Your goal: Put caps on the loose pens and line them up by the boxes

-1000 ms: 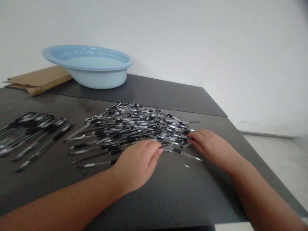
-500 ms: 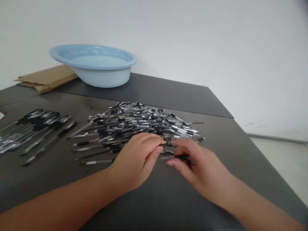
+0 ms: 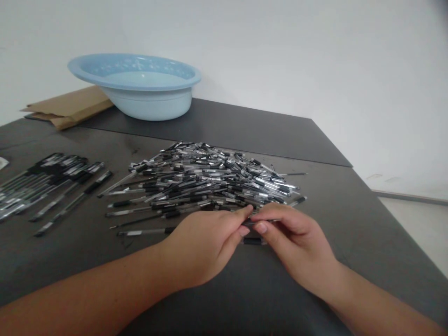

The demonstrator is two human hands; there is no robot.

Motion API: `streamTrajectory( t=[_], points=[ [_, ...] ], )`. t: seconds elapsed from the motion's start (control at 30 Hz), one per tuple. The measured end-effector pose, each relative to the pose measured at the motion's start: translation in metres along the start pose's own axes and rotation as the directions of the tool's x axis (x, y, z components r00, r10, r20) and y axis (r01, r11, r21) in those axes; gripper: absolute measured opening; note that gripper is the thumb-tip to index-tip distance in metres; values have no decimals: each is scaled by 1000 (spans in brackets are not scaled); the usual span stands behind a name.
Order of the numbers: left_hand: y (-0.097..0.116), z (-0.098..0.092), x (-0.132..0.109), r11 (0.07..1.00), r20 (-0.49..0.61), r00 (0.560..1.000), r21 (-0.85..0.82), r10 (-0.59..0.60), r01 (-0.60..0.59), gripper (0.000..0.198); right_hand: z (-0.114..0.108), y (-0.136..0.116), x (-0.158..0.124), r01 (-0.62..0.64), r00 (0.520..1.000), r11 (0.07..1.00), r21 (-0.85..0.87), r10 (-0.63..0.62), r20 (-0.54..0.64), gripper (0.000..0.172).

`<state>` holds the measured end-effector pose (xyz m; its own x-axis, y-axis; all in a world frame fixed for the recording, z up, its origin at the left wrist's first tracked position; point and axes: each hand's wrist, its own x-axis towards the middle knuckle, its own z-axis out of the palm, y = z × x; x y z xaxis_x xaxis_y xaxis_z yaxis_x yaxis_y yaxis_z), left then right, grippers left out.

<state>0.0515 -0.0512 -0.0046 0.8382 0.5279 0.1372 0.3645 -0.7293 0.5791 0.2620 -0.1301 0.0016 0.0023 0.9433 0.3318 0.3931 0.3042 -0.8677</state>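
Observation:
My left hand (image 3: 206,245) is closed, its thumb and fingertips pinching one end of a slim dark pen (image 3: 249,223). My right hand (image 3: 297,242) pinches the same pen from the other side, the two sets of fingertips nearly meeting. Most of that pen is hidden by the fingers. Just below the fingertips shows a black pen grip (image 3: 252,241); whether it rests on the table or against my right hand I cannot tell. Behind both hands spreads a large heap of clear and black pens (image 3: 206,177).
Several pens (image 3: 52,182) lie side by side in a row at the left. A light blue basin (image 3: 150,102) stands at the back, next to a brown paper bag (image 3: 70,107). All sit on a dark grey table (image 3: 224,298) against a white wall.
My fingertips have come closer together, and the right fingers have closed in to pinch. The black grip now shows below the right fingertips rather than within the right hand. The view has shifted slightly.

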Motion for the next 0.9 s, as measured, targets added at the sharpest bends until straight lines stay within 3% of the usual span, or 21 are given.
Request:
streamTrajectory(
  t=[0.1,0.23,0.43,0.7,0.9],
  points=[
    [-2,-2,3,993,-79,991,-50,-108,104,40,-13,4,1,-59,971,995,77,75,-227,5],
    [-7,-7,6,968,-141,970,-178,-201,175,35,-28,8,2,22,906,967,253,87,-413,11],
    [-10,-10,5,951,-227,954,-280,-196,129,39,-29,3,-1,118,908,958,261,2,-418,8],
    [-10,-9,3,960,-237,961,-269,-143,76,36,-26,-2,3,219,889,937,271,-77,-452,7],
    [-11,-8,3,971,-232,965,-228,-121,66,35,-30,1,4,216,894,942,258,-85,-441,8]
  ],
)
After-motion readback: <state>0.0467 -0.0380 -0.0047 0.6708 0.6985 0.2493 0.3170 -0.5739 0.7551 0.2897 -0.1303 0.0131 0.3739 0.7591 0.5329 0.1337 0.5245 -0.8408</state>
